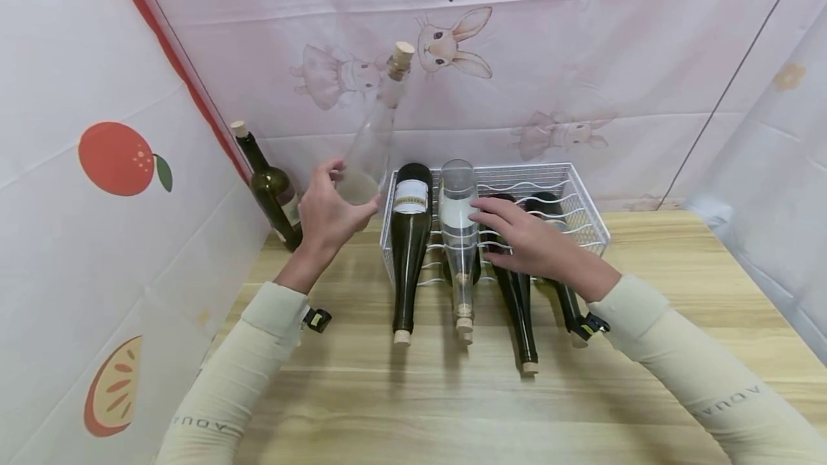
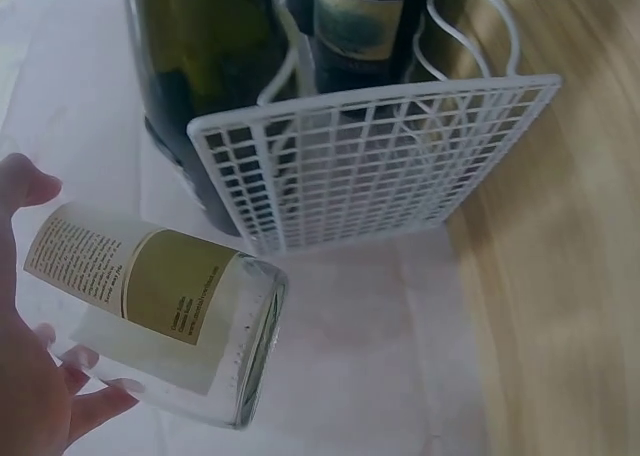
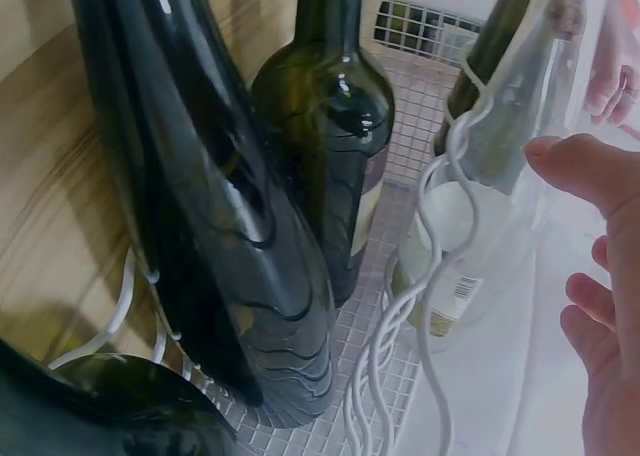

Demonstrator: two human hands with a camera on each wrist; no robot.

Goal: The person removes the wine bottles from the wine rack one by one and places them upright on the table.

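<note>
My left hand grips a clear, corked glass bottle around its lower part, left of the rack. The bottle stands tilted, its cork up and to the right. In the left wrist view, this bottle shows a cream and olive label. My right hand is beside another clear bottle that lies on the white wire rack, cork toward me. Its fingers are extended at that bottle's side; whether they touch is hard to tell. A dark green bottle with a white label lies left of it.
Further dark bottles, one among them, lie in the rack under and beside my right hand, necks pointing toward me over the wooden table. Another corked dark bottle stands at the back left corner. Printed cloth walls enclose the table.
</note>
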